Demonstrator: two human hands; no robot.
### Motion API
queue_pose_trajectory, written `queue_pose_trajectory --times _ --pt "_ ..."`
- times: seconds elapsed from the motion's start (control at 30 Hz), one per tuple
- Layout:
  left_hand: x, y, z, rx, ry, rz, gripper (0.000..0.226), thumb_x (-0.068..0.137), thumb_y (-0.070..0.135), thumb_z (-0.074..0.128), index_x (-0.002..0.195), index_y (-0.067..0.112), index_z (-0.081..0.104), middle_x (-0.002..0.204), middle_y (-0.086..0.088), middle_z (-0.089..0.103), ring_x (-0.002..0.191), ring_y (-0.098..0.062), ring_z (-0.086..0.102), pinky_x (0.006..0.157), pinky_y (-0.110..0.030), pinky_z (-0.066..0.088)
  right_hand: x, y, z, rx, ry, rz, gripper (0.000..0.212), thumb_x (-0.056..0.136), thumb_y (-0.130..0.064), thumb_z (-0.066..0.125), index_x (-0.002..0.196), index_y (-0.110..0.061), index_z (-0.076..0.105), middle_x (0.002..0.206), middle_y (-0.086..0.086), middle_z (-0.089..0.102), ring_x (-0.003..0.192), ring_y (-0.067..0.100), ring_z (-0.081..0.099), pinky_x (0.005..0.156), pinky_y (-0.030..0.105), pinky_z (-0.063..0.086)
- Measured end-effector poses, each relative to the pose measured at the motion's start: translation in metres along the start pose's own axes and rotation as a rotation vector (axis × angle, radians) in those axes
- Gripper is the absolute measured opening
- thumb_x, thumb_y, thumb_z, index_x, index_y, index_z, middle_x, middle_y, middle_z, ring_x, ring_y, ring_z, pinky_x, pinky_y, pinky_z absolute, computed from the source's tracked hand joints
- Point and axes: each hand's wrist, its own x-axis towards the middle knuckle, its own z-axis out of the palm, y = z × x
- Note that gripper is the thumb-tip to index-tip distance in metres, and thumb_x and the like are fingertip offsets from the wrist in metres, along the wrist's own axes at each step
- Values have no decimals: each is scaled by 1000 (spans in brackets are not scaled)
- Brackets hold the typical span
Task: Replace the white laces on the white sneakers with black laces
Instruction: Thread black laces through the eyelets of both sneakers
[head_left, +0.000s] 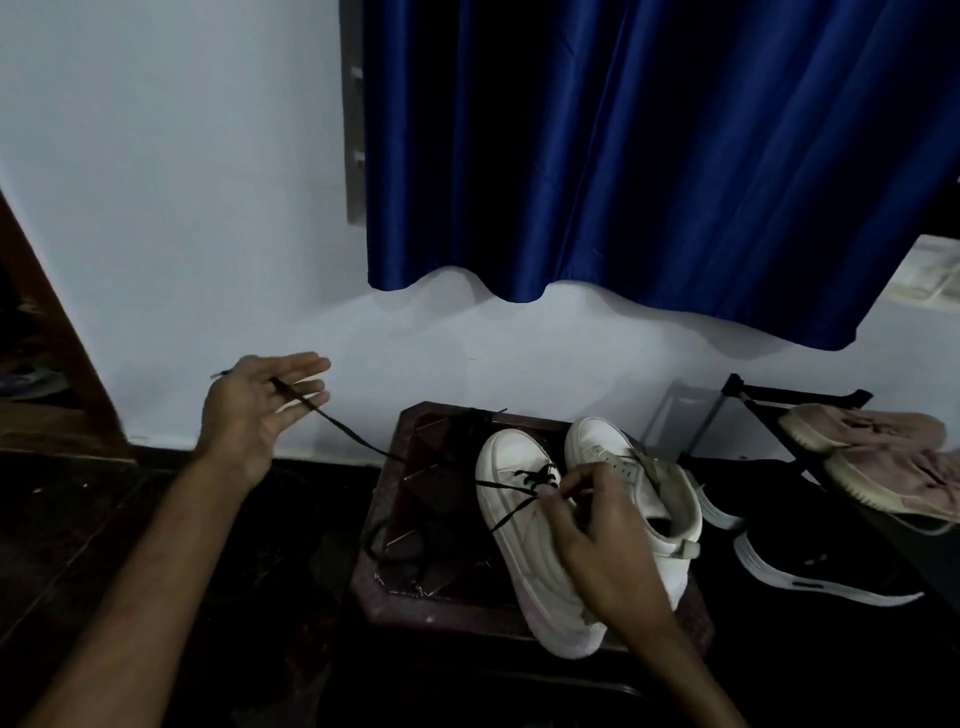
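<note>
Two white sneakers stand on a dark stool (422, 587). The near sneaker (524, 551) has a black lace (353, 439) threaded through its lowest eyelets. My left hand (260, 410) is raised to the left of the stool with fingers stretched out; the lace runs taut across it and its tip sticks out behind the hand. My right hand (597, 535) rests on the near sneaker and pinches the other strand of the lace at the eyelets. The second sneaker (618, 457) stands right behind it, without a lace that I can see.
A loose black lace (387, 543) lies on the stool's left side. A black sneaker (815, 569) lies on the floor to the right. Pink sneakers (883, 452) sit on a dark rack (753, 395). A blue curtain (649, 156) hangs on the wall behind.
</note>
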Motion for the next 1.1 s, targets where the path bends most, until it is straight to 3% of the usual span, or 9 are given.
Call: queue_pose_trajectory --times 0.1,0.23,0.37,0.43,0.67,0.8,0.93,1.03,1.1 --pt "-26 -1 36 291 -173 188 26 100 5 41 107 10 65 59 -3 51 44 -11 39 40 -19 40 10 2 -13 136 53 85 2 94 -22 59 93 -22 57 84 -4 65 74 6 62 67 15 48" --pt "-59 -15 80 824 -742 367 20 105 19 37 117 27 51 63 2 52 55 -8 43 56 -20 36 24 -7 -25 202 8 14 18 97 -15 53 102 -30 63 93 -5 71 87 5 65 80 29 52" --pt "-73 -27 99 786 -937 342 16 105 20 38 107 29 50 66 5 58 53 -5 43 58 -23 33 29 -32 -19 555 -449 129 29 103 -19 41 127 -23 58 103 11 72 95 24 67 86 31 52" --pt "-75 -30 100 675 -1006 281 17 103 21 38 100 26 54 67 -1 58 51 -12 36 53 -27 31 31 -34 -13 659 -536 150 32 103 -17 39 130 -15 56 103 15 71 98 30 67 94 38 50" --pt "-80 -35 90 624 -1120 153 23 105 11 35 91 14 54 68 -1 58 54 2 44 54 -15 31 44 -37 -5 1060 -465 277 34 88 -9 57 120 -1 61 112 19 69 101 27 67 89 34 56" --pt "-80 -37 88 667 -1094 153 22 104 7 38 93 13 55 70 5 59 54 2 45 51 -14 32 43 -34 -3 1013 -321 215 26 73 -5 67 98 -4 68 89 17 72 78 21 65 73 23 56" --pt "-78 -40 85 709 -1063 165 15 102 15 44 96 20 57 84 1 67 63 -10 54 50 -25 40 42 -30 -4 900 -360 121 29 84 -2 65 112 -6 68 88 23 63 80 22 63 79 32 54" --pt "-79 -45 87 649 -886 219 10 98 17 56 107 21 54 103 3 67 79 -17 66 59 -29 50 42 -31 -1 802 -312 123 26 94 3 53 113 -5 68 93 14 68 81 20 63 79 31 54" --pt "-78 -50 91 642 -659 339 15 95 21 60 109 23 54 106 7 67 82 -7 67 70 -22 50 41 -33 0 779 -284 170 22 96 4 50 108 1 68 82 1 68 71 12 60 70 23 53"
